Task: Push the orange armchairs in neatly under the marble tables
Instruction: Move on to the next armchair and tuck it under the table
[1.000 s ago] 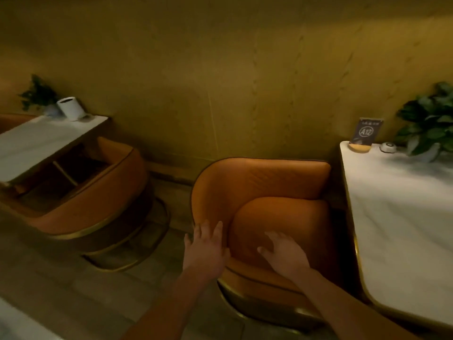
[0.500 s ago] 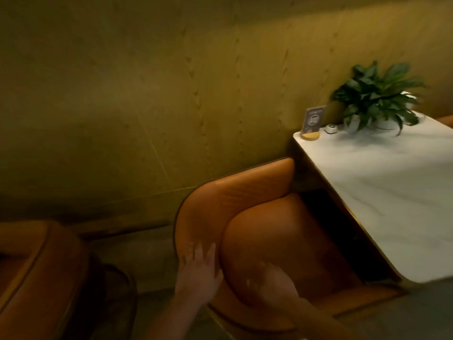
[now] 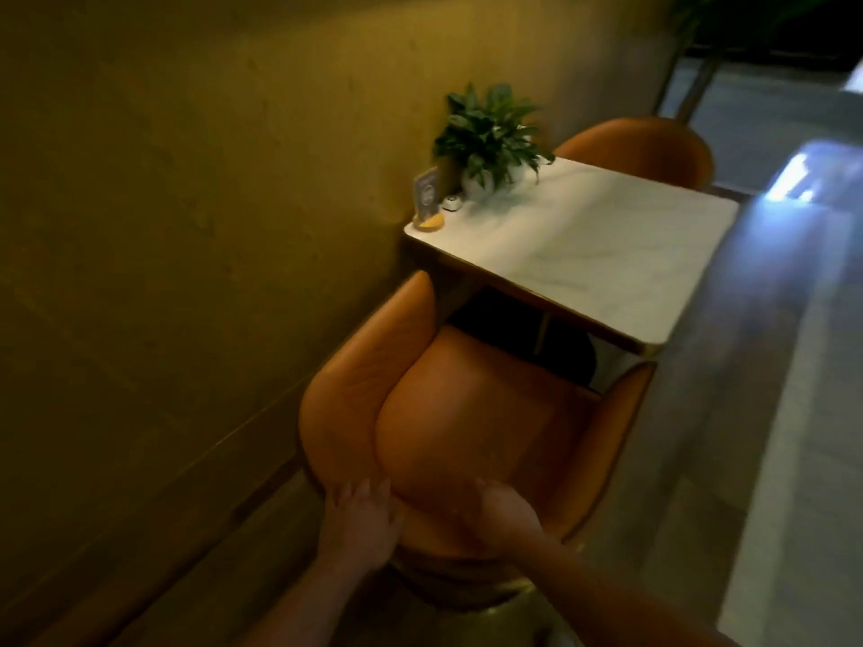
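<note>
Orange armchair (image 3: 457,413): L hand (image 3: 362,525) flat on backrest, fingers straight; R hand (image 3: 504,520) on it too, grip unclear.

Table sign (image 3: 426,194) — lettering too blurred

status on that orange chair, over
Left hand flat on armchair back, right hand beside it, grip lost in blur. Armchair faces marble table, arm tips at its near edge, seat mostly out. Nothing seen blocking.
</note>
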{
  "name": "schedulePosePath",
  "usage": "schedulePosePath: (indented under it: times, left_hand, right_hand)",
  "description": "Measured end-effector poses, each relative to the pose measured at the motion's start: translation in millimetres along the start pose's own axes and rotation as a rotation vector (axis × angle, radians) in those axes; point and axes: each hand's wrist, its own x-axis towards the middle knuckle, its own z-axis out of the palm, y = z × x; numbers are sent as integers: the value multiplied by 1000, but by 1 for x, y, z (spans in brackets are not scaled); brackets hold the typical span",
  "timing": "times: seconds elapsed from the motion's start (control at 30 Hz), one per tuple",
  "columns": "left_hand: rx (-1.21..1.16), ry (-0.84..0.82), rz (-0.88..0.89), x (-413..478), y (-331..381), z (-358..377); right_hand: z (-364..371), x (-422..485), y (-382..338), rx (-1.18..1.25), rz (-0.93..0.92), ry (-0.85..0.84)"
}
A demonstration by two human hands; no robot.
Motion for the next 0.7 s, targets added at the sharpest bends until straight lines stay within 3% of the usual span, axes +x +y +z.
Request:
schedulePosePath:
  times: [0.2,0.43,0.7]
  left_hand:
    - [106,78,190,3,-29,10]
    - [62,14,224,35,-38,1]
    - [95,-12,264,48,-47,5]
  right_hand:
    - [47,-44,-9,30,61,117]
    - [69,-40,-3,58,36,283]
    - [83,-21,-1,73,319,343]
